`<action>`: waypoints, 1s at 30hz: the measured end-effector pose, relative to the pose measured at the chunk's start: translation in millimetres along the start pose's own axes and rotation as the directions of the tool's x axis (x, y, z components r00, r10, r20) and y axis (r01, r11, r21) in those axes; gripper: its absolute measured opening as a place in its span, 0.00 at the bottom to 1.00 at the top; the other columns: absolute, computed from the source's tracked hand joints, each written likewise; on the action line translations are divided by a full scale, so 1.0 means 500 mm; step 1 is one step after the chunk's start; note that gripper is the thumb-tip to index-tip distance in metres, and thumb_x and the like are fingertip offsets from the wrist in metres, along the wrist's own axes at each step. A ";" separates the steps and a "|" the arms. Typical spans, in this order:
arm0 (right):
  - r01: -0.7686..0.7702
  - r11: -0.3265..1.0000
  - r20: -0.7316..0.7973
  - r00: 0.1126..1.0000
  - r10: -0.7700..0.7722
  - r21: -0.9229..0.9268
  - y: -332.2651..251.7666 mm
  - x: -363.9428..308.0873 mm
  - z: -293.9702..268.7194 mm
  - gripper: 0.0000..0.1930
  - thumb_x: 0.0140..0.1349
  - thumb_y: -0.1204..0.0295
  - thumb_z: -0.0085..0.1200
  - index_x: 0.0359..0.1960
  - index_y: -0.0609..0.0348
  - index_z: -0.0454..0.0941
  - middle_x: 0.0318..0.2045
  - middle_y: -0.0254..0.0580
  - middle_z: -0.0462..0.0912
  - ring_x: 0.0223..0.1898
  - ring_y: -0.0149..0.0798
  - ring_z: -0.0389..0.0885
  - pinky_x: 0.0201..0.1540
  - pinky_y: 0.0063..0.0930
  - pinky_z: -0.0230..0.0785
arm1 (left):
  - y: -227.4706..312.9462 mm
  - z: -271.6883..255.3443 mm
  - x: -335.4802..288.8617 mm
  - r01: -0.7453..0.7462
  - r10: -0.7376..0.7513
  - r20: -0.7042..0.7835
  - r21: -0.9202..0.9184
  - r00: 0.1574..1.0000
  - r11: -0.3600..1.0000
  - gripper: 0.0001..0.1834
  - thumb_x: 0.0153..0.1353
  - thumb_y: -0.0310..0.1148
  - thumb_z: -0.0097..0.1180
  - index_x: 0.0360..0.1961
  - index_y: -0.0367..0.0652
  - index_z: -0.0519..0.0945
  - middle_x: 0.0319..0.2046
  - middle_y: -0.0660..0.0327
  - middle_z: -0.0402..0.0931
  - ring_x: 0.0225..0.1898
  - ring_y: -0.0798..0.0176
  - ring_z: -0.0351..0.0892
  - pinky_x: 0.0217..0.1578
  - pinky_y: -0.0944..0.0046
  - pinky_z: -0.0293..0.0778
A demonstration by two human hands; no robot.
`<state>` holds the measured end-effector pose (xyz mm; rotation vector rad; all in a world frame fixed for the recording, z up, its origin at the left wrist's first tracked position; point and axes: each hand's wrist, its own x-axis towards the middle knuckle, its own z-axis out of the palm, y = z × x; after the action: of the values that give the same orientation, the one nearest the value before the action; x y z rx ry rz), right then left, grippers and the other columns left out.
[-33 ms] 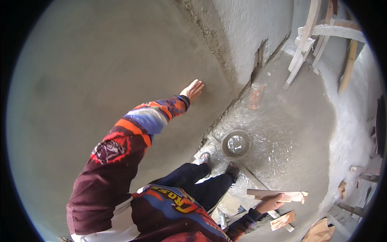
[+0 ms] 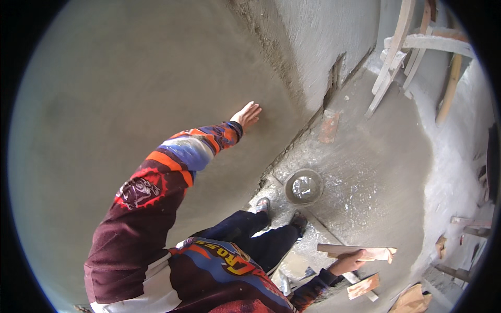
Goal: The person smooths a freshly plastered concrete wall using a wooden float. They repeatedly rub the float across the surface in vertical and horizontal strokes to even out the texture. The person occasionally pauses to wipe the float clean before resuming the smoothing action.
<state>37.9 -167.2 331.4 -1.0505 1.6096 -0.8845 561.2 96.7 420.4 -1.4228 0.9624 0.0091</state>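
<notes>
Left hand (image 2: 247, 115) reached out to the grey wall (image 2: 130, 88), right hand (image 2: 346, 264) gripped a wooden board (image 2: 377, 252).
The left was open and outstretched, contact uncertain; a round bucket (image 2: 316, 180) stood on the wet floor (image 2: 381, 167); farther right, the board was above the floor.

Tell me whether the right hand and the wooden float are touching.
Touching. The head view shows the right hand clasping the wooden float, with no gap visible between them.
</notes>
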 end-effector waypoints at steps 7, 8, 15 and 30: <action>0.048 0.985 0.108 0.992 -0.066 0.164 -0.043 0.039 0.067 0.33 0.69 0.52 0.51 0.59 0.75 0.66 0.53 0.60 0.74 0.53 0.48 0.75 0.57 0.39 0.67 | -0.140 -0.028 -0.121 0.057 -0.059 -0.018 -0.111 0.998 0.992 0.45 0.62 0.68 0.42 0.75 0.65 0.45 0.77 0.64 0.28 0.77 0.56 0.25 0.73 0.40 0.25; 0.078 0.980 0.136 0.985 -0.103 0.183 -0.077 0.024 0.084 0.32 0.69 0.52 0.50 0.59 0.74 0.66 0.53 0.58 0.74 0.52 0.47 0.75 0.57 0.38 0.67 | -0.158 -0.027 -0.143 0.073 -0.075 -0.007 -0.133 0.997 0.988 0.45 0.62 0.67 0.42 0.75 0.65 0.46 0.77 0.63 0.28 0.77 0.57 0.25 0.73 0.40 0.26; 0.102 0.981 0.397 0.903 -0.161 0.166 -0.119 0.043 0.186 0.31 0.70 0.54 0.49 0.61 0.71 0.64 0.56 0.60 0.72 0.52 0.48 0.75 0.55 0.40 0.68 | -0.227 -0.034 -0.350 0.249 -0.258 0.004 -0.279 0.966 0.927 0.44 0.62 0.62 0.49 0.75 0.64 0.48 0.77 0.64 0.31 0.77 0.57 0.29 0.74 0.41 0.31; -0.528 0.849 0.911 0.341 0.231 -0.018 0.093 -0.374 0.606 0.29 0.69 0.54 0.52 0.60 0.67 0.67 0.56 0.49 0.74 0.54 0.43 0.75 0.56 0.36 0.70 | 0.365 -0.002 -0.903 0.640 -0.054 0.692 -0.632 0.720 0.436 0.36 0.56 0.47 0.50 0.65 0.39 0.69 0.67 0.51 0.63 0.72 0.50 0.51 0.71 0.37 0.35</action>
<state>347.2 6.0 275.1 -0.6525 0.6811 -0.0954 173.5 372.8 524.3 -2.3493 -0.0048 0.6626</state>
